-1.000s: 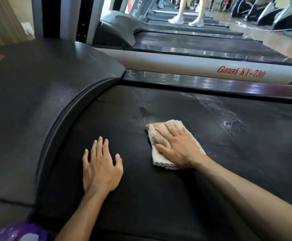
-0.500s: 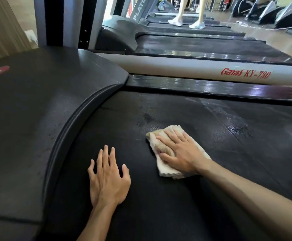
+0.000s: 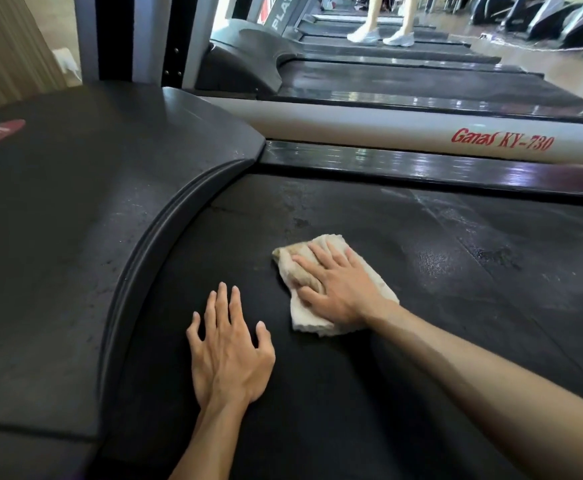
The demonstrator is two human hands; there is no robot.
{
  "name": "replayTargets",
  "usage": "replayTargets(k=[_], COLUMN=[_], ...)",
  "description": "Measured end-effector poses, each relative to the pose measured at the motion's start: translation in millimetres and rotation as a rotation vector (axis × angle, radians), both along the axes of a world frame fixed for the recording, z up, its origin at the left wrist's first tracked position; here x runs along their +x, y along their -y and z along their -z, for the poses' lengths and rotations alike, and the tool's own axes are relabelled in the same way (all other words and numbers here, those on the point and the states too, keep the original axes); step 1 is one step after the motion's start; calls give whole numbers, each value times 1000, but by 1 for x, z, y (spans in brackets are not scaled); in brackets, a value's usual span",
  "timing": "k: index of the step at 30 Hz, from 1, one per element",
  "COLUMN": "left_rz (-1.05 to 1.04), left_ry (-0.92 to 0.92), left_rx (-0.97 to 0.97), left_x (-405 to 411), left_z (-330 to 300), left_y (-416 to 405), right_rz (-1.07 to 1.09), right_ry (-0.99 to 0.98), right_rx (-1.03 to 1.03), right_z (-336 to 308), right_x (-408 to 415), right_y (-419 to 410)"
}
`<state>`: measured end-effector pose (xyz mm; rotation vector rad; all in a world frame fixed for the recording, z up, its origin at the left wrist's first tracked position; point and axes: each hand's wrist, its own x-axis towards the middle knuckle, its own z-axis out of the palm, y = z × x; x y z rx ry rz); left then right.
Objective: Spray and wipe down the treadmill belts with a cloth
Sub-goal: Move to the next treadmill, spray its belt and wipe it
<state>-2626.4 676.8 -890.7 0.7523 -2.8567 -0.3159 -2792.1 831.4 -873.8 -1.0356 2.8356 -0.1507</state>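
A black treadmill belt (image 3: 439,306) fills the lower right of the head view, with wet streaks toward its right side. A folded beige cloth (image 3: 321,322) lies on the belt near the middle. My right hand (image 3: 338,289) presses flat on the cloth with straight, spread fingers. My left hand (image 3: 229,348) rests flat on the bare belt just left of the cloth, fingers spread, holding nothing. No spray bottle is in view.
The treadmill's black motor cover (image 3: 75,237) curves along the left of the belt. A glossy side rail (image 3: 421,168) borders the far edge. Beyond it stand more treadmills (image 3: 387,84); a person's legs (image 3: 383,26) are on a far one.
Both hands and the cloth have shifted slightly toward the right along the belt, the camera view rising a little. The right hand keeps pressing on the cloth.
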Motion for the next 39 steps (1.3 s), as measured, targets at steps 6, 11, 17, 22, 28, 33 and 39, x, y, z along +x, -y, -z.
replayTargets(k=[6,11,17,22,28,33,39], left_rz=[-1,-2,-13,-9,-1,5,14], left_ry=[13,45,34,14,17,32,51], left_rx=[16,-4,-7,-7,-7,-7,-16], left_x=[0,-1,-1,-2,0,1,-1], left_z=[-1,-2,-2,-1,0,0,-1], left_y=[0,-1,-1,0,1,1,2], right_rz=[75,272,-57,-22,278,20,-40], right_ry=[-57,-12,-46,-66,-67,-56,-58], right_rx=[16,4,11,-3,36,-27,-30], right_z=[2,0,-2,1,1,3,6], right_x=[-29,-45,-12,-31,-55,-26,-23], right_y=[-33,17,11,-35,43,57,-17])
